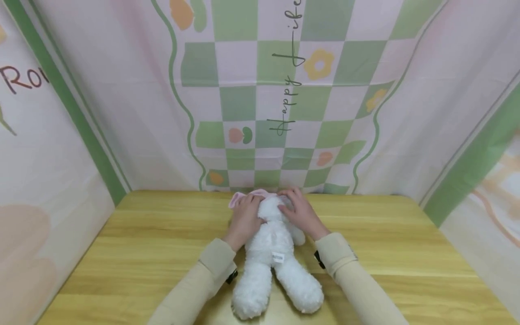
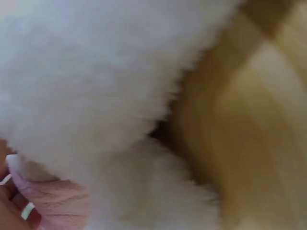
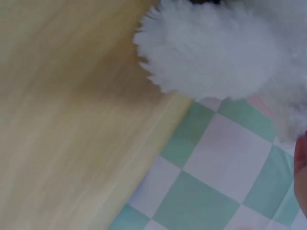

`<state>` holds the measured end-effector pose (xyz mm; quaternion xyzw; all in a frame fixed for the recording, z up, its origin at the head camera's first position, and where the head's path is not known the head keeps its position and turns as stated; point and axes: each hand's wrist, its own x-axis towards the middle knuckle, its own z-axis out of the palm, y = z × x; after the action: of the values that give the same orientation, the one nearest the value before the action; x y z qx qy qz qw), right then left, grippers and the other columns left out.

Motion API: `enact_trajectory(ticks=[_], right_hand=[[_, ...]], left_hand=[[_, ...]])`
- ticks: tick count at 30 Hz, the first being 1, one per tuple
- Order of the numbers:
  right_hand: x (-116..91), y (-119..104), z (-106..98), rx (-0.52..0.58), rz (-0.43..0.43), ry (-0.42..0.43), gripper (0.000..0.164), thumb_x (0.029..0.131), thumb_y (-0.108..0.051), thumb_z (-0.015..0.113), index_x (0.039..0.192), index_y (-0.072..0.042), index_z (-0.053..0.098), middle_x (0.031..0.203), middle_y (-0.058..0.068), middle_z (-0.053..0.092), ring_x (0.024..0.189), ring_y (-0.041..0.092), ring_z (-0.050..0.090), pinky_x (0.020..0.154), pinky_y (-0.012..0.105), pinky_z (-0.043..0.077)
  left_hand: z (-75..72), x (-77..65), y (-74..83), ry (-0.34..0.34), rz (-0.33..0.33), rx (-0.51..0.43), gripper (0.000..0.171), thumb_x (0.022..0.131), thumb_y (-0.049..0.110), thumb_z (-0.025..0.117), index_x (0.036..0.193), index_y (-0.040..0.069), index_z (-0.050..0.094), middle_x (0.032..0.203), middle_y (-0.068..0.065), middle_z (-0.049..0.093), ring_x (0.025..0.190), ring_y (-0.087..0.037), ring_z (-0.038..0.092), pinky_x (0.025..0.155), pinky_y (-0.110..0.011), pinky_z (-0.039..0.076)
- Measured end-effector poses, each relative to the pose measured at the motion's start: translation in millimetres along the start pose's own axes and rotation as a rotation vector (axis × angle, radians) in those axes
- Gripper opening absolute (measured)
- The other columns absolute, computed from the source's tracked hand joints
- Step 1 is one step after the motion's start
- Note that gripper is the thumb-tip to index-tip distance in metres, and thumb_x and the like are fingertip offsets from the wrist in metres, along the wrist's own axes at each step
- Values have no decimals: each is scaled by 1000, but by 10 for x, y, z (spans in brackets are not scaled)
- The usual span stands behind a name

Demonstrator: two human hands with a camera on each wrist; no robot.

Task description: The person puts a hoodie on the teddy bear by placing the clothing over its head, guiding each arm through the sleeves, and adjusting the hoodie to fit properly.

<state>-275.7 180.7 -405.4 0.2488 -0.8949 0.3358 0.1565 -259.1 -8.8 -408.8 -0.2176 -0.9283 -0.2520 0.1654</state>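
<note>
A white fluffy plush toy [image 1: 270,239] lies on the wooden table with its two legs toward me and a small white tag [image 1: 278,257] low on its body. My left hand [image 1: 243,218] grips the left side of its head and neck. On the opposite side, my right hand [image 1: 301,214] holds the head with thumb and fingers curved round it. Pink fabric [image 1: 237,199] sticks out past the head beside my left fingers, and it shows creased in the left wrist view. One plush arm [image 3: 206,52] fills the top of the right wrist view.
The wooden table [image 1: 154,253] ends at a hanging cloth [image 1: 239,104] with green and white checks and lettering. More printed cloth hangs on the left [image 1: 48,149] and right [image 1: 495,180] sides.
</note>
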Motion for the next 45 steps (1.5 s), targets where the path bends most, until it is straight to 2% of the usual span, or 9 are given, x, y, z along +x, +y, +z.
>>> enact_trajectory(ticks=[9,13,20,26,29,32,35,39,45], right_hand=[[13,3,-8,26,47,-221,56,79,-4,60,134,0,48,125,22,49,113,37,52,96,53,45],[4,9,5,-8,40,-186,49,80,-4,63,128,1,53,117,19,52,106,32,54,91,49,48],[-11,-32,67,-77,-90,-20,20,73,4,69,89,-3,60,87,10,57,84,23,51,76,38,45],[-32,-61,81,-37,-48,32,14,78,8,67,84,-3,63,99,16,57,89,27,59,80,39,54],[-21,-41,63,10,-24,-4,13,80,7,66,86,-3,60,116,25,55,101,37,60,84,45,54],[1,-10,49,22,-27,-63,16,81,6,65,91,-2,56,115,26,58,100,36,60,82,44,53],[19,-2,38,31,0,-122,31,81,5,63,111,4,54,110,22,61,98,32,59,82,43,52],[40,-30,8,-5,62,-209,57,83,1,62,135,11,42,121,25,54,108,35,57,90,47,50],[61,-34,-6,-62,92,-246,58,77,-2,69,131,7,51,116,24,50,102,34,55,92,49,48]], left_hand=[[107,-168,-77,172,140,109,38,77,8,75,113,7,62,109,-8,64,102,-23,61,88,-33,53],[132,-209,-82,249,182,161,34,78,14,75,111,11,65,104,-5,66,97,-20,63,79,-30,55],[140,-247,-64,337,208,193,38,76,19,78,111,14,66,96,-2,67,88,-19,66,69,-30,56],[75,-209,-43,242,168,233,45,80,22,76,121,12,64,99,-3,60,84,-16,61,62,-28,52],[30,-148,-59,144,142,232,43,80,26,75,120,14,63,114,-9,57,103,-24,58,85,-37,52],[-5,-87,-93,38,123,240,44,81,31,74,120,17,58,128,-16,54,123,-34,50,108,-52,37],[-28,-61,-114,-45,107,241,46,83,34,71,123,19,53,133,-13,54,129,-33,48,113,-56,28],[-37,-52,-117,-73,110,233,53,83,34,71,128,17,50,130,-7,59,126,-25,53,116,-56,24],[-37,-27,-89,-83,89,266,71,81,37,73,138,9,44,132,-10,57,124,-29,53,116,-54,24]])
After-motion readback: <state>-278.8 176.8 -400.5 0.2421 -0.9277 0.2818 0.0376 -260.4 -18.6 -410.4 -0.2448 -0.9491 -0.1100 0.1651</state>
